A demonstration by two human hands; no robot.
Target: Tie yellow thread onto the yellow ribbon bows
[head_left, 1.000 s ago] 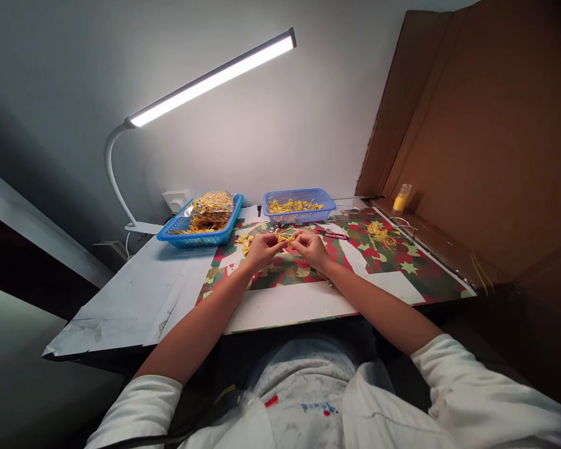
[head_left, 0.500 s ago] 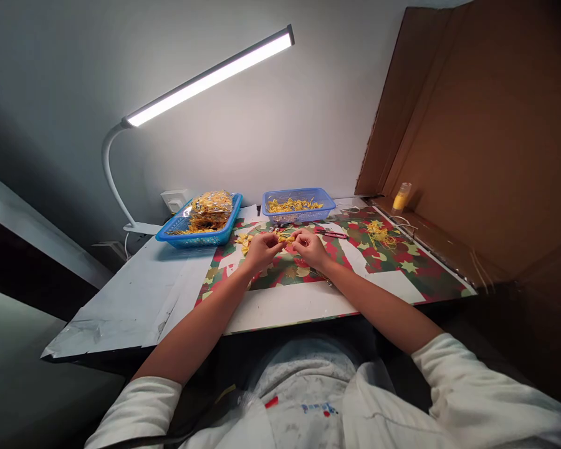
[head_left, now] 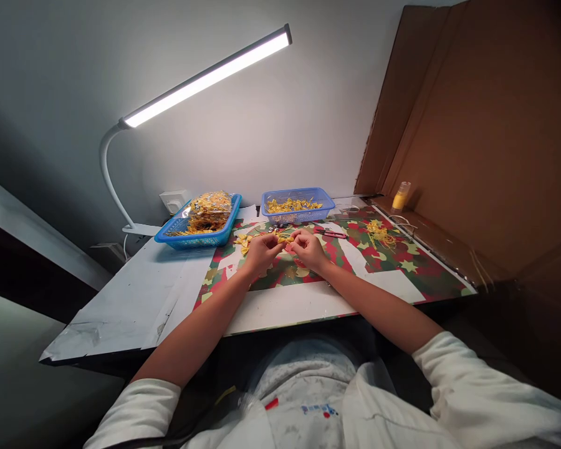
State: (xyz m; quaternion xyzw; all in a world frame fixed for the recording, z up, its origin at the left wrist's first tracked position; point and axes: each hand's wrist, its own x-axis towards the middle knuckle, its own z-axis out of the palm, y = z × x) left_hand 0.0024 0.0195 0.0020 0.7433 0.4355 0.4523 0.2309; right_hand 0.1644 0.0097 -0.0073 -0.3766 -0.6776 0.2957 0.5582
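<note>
Between my two hands is a small yellow ribbon bow (head_left: 285,239), pinched from both sides above the patterned mat. My left hand (head_left: 262,251) has its fingers closed on the bow's left end. Thumb and fingers of my right hand (head_left: 310,249) are pressed together at its right end. A small pile of yellow ribbon pieces (head_left: 243,242) lies just left of my left hand. Past my right hand lies a pink-handled tool (head_left: 331,233), too small to name surely. The fingertips partly cover the bow.
A blue basket (head_left: 194,241) with a plastic bag of yellow pieces stands at the left back. Behind my hands is a second basket (head_left: 299,217) of yellow pieces. Yellow string (head_left: 379,234) and a small bottle (head_left: 401,196) are right. A lamp (head_left: 206,78) hangs overhead.
Both hands stay at nearly the same place, still pinching the yellow bow. Only slight finger movement shows, and the view has shifted a little.
</note>
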